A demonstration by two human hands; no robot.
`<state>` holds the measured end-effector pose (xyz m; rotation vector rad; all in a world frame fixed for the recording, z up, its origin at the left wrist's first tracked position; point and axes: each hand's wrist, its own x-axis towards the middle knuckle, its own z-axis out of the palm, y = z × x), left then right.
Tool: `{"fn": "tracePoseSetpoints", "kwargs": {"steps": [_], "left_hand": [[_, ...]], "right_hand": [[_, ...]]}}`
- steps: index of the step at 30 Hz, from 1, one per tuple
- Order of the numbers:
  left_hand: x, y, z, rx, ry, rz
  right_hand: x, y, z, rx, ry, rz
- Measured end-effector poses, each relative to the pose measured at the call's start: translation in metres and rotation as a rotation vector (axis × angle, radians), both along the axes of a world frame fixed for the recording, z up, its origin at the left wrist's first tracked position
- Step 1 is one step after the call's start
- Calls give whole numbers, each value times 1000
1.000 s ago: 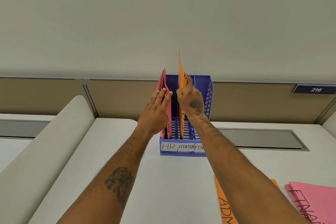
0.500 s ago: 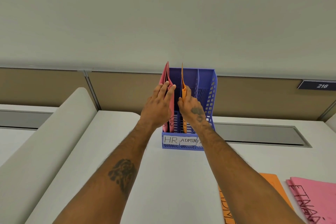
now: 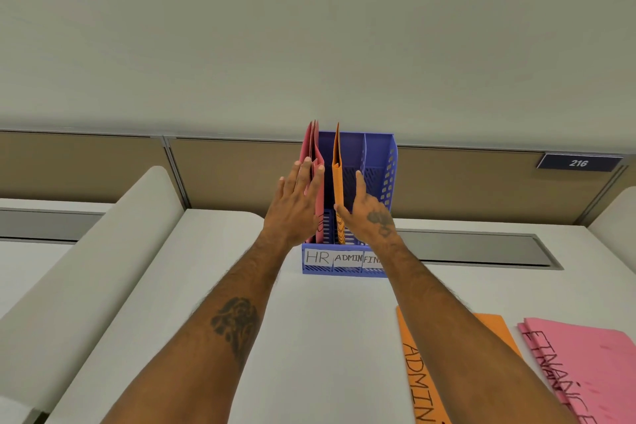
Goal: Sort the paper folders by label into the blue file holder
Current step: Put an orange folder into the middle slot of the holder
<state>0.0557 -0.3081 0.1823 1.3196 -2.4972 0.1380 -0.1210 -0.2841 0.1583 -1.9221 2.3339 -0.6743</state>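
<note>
Orange folder (image 3: 338, 182) upright in ADMIN slot | right hand (image 3: 370, 213) fingers spread beside it | left hand (image 3: 297, 203) flat against pink folders (image 3: 315, 162) | thin, floppy paper: grip by spine edge

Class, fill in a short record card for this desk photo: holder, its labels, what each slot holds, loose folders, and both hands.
holder: blue file holder, upright on the desk
slot labels: HR, ADMIN, third partly hidden behind the right arm
HR slot: red folders
ADMIN slot: orange folder, upright
third slot: looks empty
loose on desk: orange ADMIN folder; pink FINANCE folders
left hand: open, flat against the red folders
right hand: open, fingers beside the orange folder
</note>
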Motion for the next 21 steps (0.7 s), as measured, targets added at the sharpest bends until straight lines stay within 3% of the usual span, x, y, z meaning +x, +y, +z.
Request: {"fn": "tracePoseSetpoints", "kwargs": {"steps": [6, 21], "left_hand": [[14, 31, -14, 38, -30, 20], [26, 97, -64, 63, -45, 2]], "right_hand": [[1, 49, -20, 99, 86, 75], [-1, 144, -56, 133, 197, -11]]}}
